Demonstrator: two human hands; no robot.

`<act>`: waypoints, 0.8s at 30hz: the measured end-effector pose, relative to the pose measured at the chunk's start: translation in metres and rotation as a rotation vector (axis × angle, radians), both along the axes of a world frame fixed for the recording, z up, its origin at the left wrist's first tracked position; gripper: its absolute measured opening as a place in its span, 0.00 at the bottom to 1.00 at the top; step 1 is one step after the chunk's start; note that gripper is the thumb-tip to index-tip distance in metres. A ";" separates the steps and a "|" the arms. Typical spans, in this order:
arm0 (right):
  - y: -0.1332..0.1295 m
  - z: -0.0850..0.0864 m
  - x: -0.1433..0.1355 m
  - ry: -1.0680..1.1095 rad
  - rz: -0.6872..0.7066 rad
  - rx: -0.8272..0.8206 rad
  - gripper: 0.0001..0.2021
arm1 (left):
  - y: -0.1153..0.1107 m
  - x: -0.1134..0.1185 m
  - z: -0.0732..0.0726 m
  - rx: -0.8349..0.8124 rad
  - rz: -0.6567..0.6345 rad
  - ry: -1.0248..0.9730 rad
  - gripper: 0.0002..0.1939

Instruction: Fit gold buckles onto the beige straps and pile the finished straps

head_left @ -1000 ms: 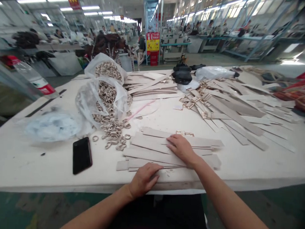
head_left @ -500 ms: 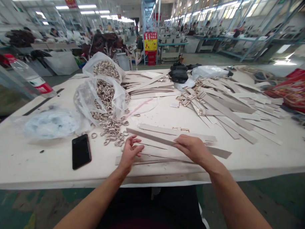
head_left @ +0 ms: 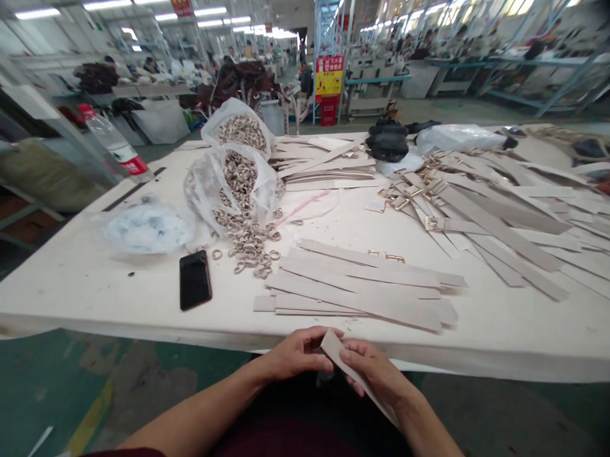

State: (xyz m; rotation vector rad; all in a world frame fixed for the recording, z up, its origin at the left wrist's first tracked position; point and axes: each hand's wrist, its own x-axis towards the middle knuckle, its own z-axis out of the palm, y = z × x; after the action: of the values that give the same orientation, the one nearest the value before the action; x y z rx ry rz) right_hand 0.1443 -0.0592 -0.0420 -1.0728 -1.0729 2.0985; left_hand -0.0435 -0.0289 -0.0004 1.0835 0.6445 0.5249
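Observation:
Close to my body, just off the table's front edge, my right hand [head_left: 375,371] is closed on a flat beige strap [head_left: 333,347], thumb on its upper face. The strap slants down to the right beneath that hand. My left hand [head_left: 298,353] is at the strap's upper end, fingers curled around it and the thumb below its edge; part of its grip is hidden. Beyond the hands, several similar straps [head_left: 357,300] lie side by side on the table. Two gold-coloured buckles [head_left: 394,257] rest just behind them.
Beige loops [head_left: 252,243] spill from a plastic bag [head_left: 206,192]; another filled bag [head_left: 243,130] stands behind. A phone [head_left: 195,280] lies on the left, near a bottle [head_left: 118,145]. Buckled straps [head_left: 500,222] are heaped on the right, beside a black bundle [head_left: 387,139].
My right hand has drawn a strap off the table toward my body. My left hand has come over to its end. The view has shifted left.

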 end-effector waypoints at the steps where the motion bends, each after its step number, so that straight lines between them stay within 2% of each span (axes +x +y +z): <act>1: -0.005 -0.006 -0.002 0.007 -0.021 -0.031 0.19 | -0.001 -0.004 -0.002 0.002 0.001 0.002 0.24; 4: -0.016 -0.009 -0.012 -0.045 -0.052 0.012 0.19 | -0.002 -0.010 -0.016 0.022 0.134 0.116 0.16; 6: -0.020 -0.002 -0.019 -0.154 -0.063 0.163 0.19 | -0.004 -0.008 -0.027 0.009 0.260 0.182 0.15; 8: -0.022 0.005 -0.026 -0.363 -0.094 0.375 0.18 | -0.007 -0.003 -0.035 0.006 0.338 0.215 0.15; 11: -0.023 0.007 -0.032 -0.719 -0.172 0.655 0.17 | -0.009 0.001 -0.036 0.017 0.364 0.241 0.15; 14: -0.022 0.001 -0.031 -0.814 -0.179 0.781 0.16 | 0.003 -0.014 -0.024 0.015 0.275 0.250 0.16; 16: -0.020 -0.004 -0.027 -0.790 -0.194 0.800 0.14 | 0.022 -0.039 -0.013 0.132 0.317 0.317 0.18; 17: -0.018 -0.006 -0.024 -0.777 -0.209 0.799 0.14 | 0.035 -0.054 -0.009 0.247 0.416 0.389 0.17; 19: -0.016 -0.010 -0.022 -0.756 -0.245 0.789 0.14 | 0.064 -0.087 -0.003 0.531 0.725 0.585 0.17; 20: -0.015 -0.011 -0.021 -0.745 -0.255 0.783 0.14 | 0.078 -0.102 -0.002 0.651 0.790 0.687 0.17; 22: -0.013 -0.011 -0.022 -0.723 -0.257 0.775 0.15 | 0.103 -0.125 -0.005 0.808 0.760 0.857 0.16; 24: -0.010 -0.008 -0.024 -0.719 -0.253 0.775 0.15 | 0.116 -0.136 -0.010 0.866 0.663 0.956 0.12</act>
State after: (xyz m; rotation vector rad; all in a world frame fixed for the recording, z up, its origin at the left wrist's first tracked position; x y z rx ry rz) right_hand 0.1207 -0.0692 -0.0497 -1.4473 -1.7561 0.9153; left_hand -0.1795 0.0876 -0.0105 1.9729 1.7472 0.8933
